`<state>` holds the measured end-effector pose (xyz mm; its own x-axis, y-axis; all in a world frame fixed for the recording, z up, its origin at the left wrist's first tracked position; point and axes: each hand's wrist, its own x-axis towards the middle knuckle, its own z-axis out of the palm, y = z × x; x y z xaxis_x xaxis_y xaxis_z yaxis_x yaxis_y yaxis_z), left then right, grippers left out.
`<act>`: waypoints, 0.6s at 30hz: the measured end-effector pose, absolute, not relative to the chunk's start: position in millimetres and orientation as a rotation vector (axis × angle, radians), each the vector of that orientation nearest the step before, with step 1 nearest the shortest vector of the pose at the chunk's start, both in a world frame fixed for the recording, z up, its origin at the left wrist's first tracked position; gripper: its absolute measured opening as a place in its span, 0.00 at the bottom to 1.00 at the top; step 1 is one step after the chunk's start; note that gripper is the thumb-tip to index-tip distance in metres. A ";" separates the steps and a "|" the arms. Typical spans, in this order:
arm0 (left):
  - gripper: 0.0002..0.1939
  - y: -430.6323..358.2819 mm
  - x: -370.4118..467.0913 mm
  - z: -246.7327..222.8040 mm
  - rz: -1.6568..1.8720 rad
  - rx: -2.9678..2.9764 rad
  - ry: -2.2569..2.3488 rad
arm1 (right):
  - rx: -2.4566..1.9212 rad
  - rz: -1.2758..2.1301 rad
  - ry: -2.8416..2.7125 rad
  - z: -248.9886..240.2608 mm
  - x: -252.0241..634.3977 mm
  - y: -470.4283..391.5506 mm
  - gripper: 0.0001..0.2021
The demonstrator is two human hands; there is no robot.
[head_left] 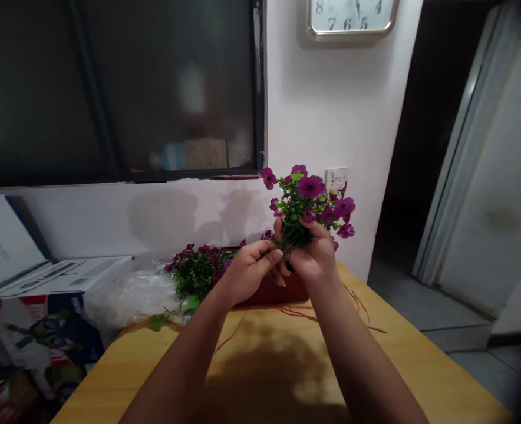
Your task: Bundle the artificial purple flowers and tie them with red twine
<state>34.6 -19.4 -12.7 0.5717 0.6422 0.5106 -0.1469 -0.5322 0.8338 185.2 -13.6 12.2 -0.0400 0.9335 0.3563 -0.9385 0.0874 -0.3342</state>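
A bunch of purple artificial flowers (311, 187) with green leaves is held up above the wooden table (260, 377). My right hand (316, 253) is wrapped round its lower leaves and stems. Close beside it, my left hand (254, 268) pinches the stem ends between thumb and fingers. Behind and below both hands stands a red box (269, 291), partly hidden by them. More purple flowers with green leaves (194, 268) lie at the box's left side.
Thin red strips (302, 312) lie on the table near the box. A clear plastic bag (132, 291) is at the table's left, beside printed cartons (57, 330). A wall socket (336, 178) and clock (351, 17) are behind; a doorway is at right.
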 end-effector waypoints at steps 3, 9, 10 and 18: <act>0.16 -21.0 33.5 -13.6 1.204 2.045 0.387 | 0.002 1.606 -0.560 11.8 181.0 -16.9 0.07; 0.17 -28.5 26.0 -7.4 1.210 2.219 0.482 | 0.015 1.662 -0.424 15.2 170.5 -24.5 0.10; 0.16 -29.0 25.4 -6.9 1.173 2.187 0.490 | 0.018 1.660 -0.432 15.2 169.8 -24.6 0.10; 0.17 -34.4 30.0 -2.8 1.172 2.196 0.621 | -0.071 1.403 -0.593 2.9 166.9 -7.1 0.03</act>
